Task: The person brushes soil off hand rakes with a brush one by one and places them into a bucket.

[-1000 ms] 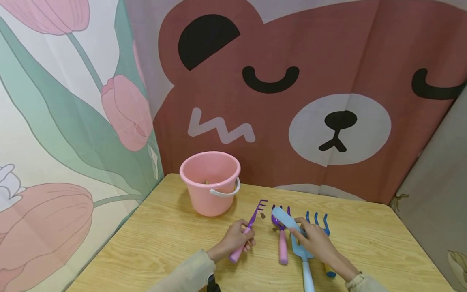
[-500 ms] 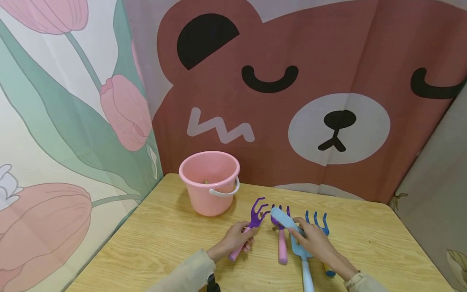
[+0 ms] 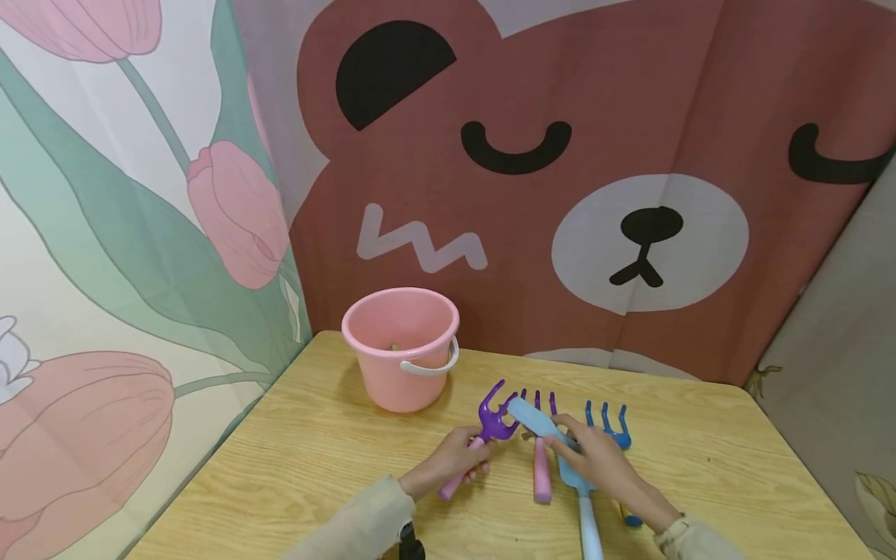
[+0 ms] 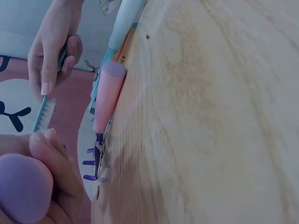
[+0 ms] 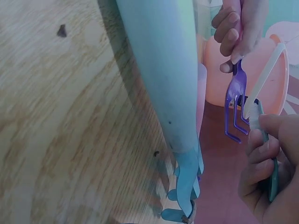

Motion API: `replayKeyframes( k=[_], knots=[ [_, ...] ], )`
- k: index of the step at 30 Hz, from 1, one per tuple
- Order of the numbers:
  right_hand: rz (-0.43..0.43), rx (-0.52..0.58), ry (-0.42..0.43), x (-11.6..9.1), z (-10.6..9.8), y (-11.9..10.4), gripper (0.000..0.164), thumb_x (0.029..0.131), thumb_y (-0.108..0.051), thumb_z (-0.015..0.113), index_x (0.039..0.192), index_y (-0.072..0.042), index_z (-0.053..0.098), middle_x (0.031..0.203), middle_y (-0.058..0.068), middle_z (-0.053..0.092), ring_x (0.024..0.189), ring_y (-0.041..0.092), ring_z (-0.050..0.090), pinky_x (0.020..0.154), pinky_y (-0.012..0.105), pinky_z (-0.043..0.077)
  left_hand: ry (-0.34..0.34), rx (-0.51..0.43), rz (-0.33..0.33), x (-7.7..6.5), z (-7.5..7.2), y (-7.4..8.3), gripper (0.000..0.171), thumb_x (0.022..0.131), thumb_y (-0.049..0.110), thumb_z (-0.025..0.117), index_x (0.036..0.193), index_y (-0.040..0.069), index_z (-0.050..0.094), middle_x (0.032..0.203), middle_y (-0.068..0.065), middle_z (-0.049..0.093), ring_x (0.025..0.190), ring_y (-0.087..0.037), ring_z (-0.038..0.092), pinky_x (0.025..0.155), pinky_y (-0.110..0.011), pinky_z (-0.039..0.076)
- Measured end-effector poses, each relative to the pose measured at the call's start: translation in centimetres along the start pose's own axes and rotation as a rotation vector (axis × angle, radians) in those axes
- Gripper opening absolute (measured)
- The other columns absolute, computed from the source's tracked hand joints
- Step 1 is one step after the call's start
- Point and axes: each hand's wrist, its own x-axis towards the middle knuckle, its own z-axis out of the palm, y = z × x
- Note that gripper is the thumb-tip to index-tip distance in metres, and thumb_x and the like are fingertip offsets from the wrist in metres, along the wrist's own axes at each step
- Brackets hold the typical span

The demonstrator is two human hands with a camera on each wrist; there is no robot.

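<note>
My left hand (image 3: 451,457) grips the pink handle of a small purple hand rake (image 3: 495,424), its tines pointing up and away. In my right hand (image 3: 603,459) is a light blue brush (image 3: 532,418), pinched between thumb and fingers. Its white bristles (image 5: 254,116) show in the right wrist view, close against the rake's tines. A second purple rake with a pink handle (image 3: 542,470) lies on the table, its head partly covered by the brush. Under my right hand lies a light blue garden tool (image 3: 590,525) with a slotted head.
A pink bucket (image 3: 402,385) with a white handle stands at the back left; something small lies inside it. A blue rake (image 3: 617,437) with a yellow handle lies right of my right hand. Dark crumbs dot the wooden table (image 3: 336,482). Printed cloths hang behind and left.
My left hand has rotated the rake from edge-on until its tines spread flat to view. The brush has shifted slightly left, its tip now overlapping the tines.
</note>
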Motion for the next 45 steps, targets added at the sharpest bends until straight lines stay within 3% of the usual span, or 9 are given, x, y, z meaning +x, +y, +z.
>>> replayKeyframes(
  k=[8,11,18,20,22,25,32,38,45],
  knots=[
    [0.065,0.063,-0.016,0.1,0.2,-0.4,0.031,0.095,-0.02,0.068,0.117,-0.001,0.058,0.057,-0.01,0.048,0.041,-0.002,0.032,0.039,0.015,0.026,-0.004,-0.015,-0.013,-0.2,0.2,0.3,0.014,0.099,0.006,0.058,0.104,-0.007,0.06,0.066,-0.013,0.06,0.044,-0.007,0.046,0.038,-0.016,0.039],
    [0.066,0.098,-0.019,0.1,0.4,-0.5,0.027,0.095,-0.015,0.068,0.114,-0.002,0.056,0.058,-0.006,0.052,0.039,-0.002,0.031,0.038,0.015,0.027,-0.004,-0.031,-0.012,-0.3,0.2,0.3,0.014,0.099,0.006,0.057,0.103,-0.007,0.06,0.065,-0.009,0.057,0.044,-0.007,0.045,0.038,-0.016,0.039],
    [-0.01,0.07,0.031,0.4,1.2,-0.5,0.03,0.097,-0.022,0.066,0.12,-0.005,0.057,0.089,0.013,0.072,0.045,0.0,0.042,0.046,0.022,0.042,0.019,-0.025,-0.009,-0.1,0.5,0.0,0.014,0.099,0.006,0.057,0.102,-0.007,0.06,0.063,-0.005,0.053,0.043,-0.007,0.044,0.037,-0.016,0.039],
    [-0.045,0.062,0.012,0.4,1.3,-0.5,0.027,0.098,-0.022,0.064,0.12,-0.007,0.057,0.079,0.004,0.069,0.047,-0.001,0.042,0.043,0.02,0.039,0.024,-0.015,-0.006,0.0,0.6,-0.1,0.014,0.099,0.007,0.058,0.101,-0.007,0.06,0.063,-0.004,0.054,0.043,-0.007,0.044,0.037,-0.016,0.039],
    [-0.087,0.036,-0.008,0.4,1.4,-0.4,0.024,0.098,-0.021,0.064,0.117,-0.008,0.058,0.065,-0.008,0.057,0.047,-0.003,0.039,0.041,0.017,0.033,0.025,-0.005,-0.002,0.0,0.7,-0.1,0.015,0.098,0.007,0.059,0.101,-0.007,0.061,0.062,-0.004,0.054,0.042,-0.007,0.044,0.037,-0.016,0.039],
    [-0.096,0.008,-0.024,0.1,1.3,-0.3,0.021,0.097,-0.019,0.065,0.115,-0.01,0.059,0.058,-0.015,0.041,0.045,-0.003,0.032,0.04,0.015,0.027,0.017,0.004,0.008,0.1,0.8,0.0,0.015,0.097,0.008,0.06,0.101,-0.007,0.062,0.061,-0.005,0.056,0.041,-0.007,0.045,0.037,-0.017,0.04],
    [0.024,-0.047,0.064,0.0,0.7,0.1,0.025,0.097,-0.019,0.066,0.118,-0.007,0.058,0.056,-0.014,0.041,0.044,-0.001,0.031,0.04,0.017,0.027,-0.003,-0.01,0.004,-0.1,0.6,0.3,0.015,0.096,0.009,0.062,0.099,-0.006,0.062,0.061,-0.006,0.057,0.042,-0.008,0.046,0.036,-0.018,0.041],
    [-0.052,0.029,0.136,0.0,0.8,-0.1,0.026,0.096,-0.014,0.067,0.117,-0.003,0.058,0.056,-0.015,0.035,0.043,-0.006,0.023,0.04,0.014,0.022,-0.018,-0.004,0.011,-0.2,0.6,0.2,0.015,0.097,0.009,0.061,0.101,-0.006,0.063,0.061,-0.009,0.057,0.041,-0.008,0.046,0.036,-0.017,0.041],
    [-0.06,0.049,0.028,0.3,1.5,-1.3,0.024,0.098,-0.024,0.064,0.117,-0.009,0.059,0.058,-0.017,0.041,0.044,-0.004,0.028,0.04,0.018,0.029,-0.053,0.0,0.035,-0.2,1.1,0.5,0.014,0.096,0.007,0.061,0.1,-0.007,0.064,0.06,-0.012,0.059,0.04,-0.007,0.047,0.036,-0.017,0.041]
  ],
)
